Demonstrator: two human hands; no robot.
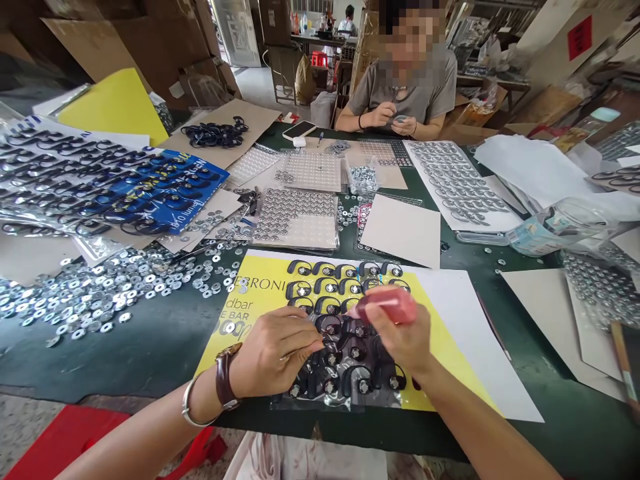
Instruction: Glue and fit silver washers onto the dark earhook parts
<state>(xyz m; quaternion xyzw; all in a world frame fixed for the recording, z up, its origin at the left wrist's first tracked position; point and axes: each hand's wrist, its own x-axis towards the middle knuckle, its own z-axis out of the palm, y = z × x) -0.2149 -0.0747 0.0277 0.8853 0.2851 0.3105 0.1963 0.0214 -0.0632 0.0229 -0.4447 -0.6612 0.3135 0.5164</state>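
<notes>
My right hand [407, 340] is wrapped round a pinkish-red squeeze bottle [390, 305]. Its narrow tip points left and down over rows of black ear-hook-shaped pieces [356, 353], each with a small round silvery part. These pieces lie on a clear plastic sheet over a yellow printed sheet [440, 320]. Just left of the bottle, my left hand [280, 350] hovers over the rows with thumb and fingertips pinched together. Whatever is between those fingertips, if anything, is too small to make out. A watch and a bangle are on my left wrist.
Loose metal washers [110, 300] are heaped at the left. Behind the work lie a tray of round metal parts [295, 217], a grey card [403, 230] and a sheet of grey hooks [450, 180]. A co-worker [415, 87] sits across the green table [165, 360].
</notes>
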